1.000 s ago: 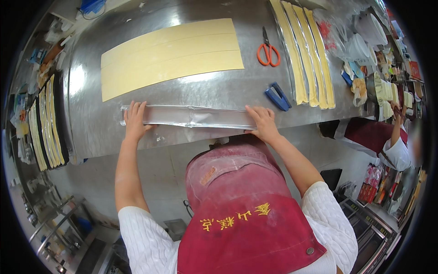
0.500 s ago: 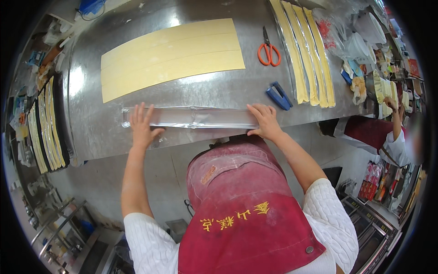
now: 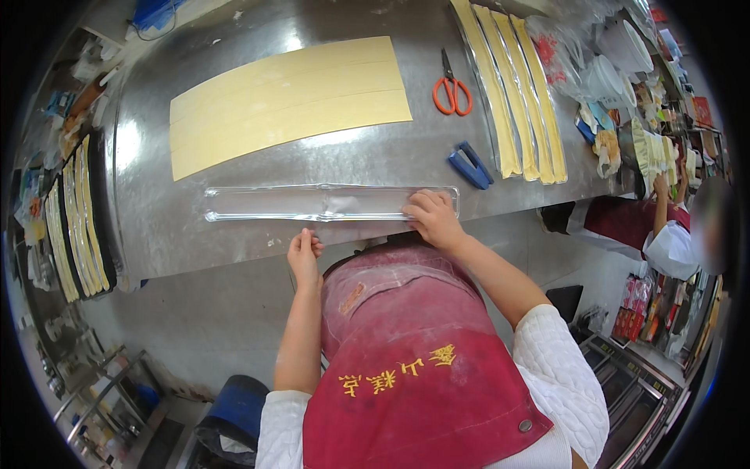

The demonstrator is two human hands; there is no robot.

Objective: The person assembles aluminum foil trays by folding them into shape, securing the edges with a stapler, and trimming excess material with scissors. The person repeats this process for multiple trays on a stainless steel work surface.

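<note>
A long, narrow foil tray (image 3: 312, 203) lies along the front of the metal table. My right hand (image 3: 434, 219) is at its right end, the bent fingers over the tray and gripping near its front edge. Nearer to me, at the table's front edge, my left hand (image 3: 305, 254) is apart from the tray. Its fingers are pinched together, and whatever may be between them is hidden. Beyond the tray is a wide, flat sheet of yellow dough (image 3: 289, 102) with straight lines across it. A blue stapler (image 3: 471, 166) lies to the right of the tray.
Scissors with orange handles (image 3: 452, 95) lie behind the stapler. Several filled foil trays (image 3: 516, 94) stand at the far right; more lie on a dark tray (image 3: 82, 211) at the left. Plastic tubs (image 3: 613, 78) crowd the right edge. Another person (image 3: 641, 227) works at the right.
My left hand has come off the tray's left end, moved right and toward me, and its fingers have closed. My right hand has shifted slightly left, its fingers curling onto the tray.
</note>
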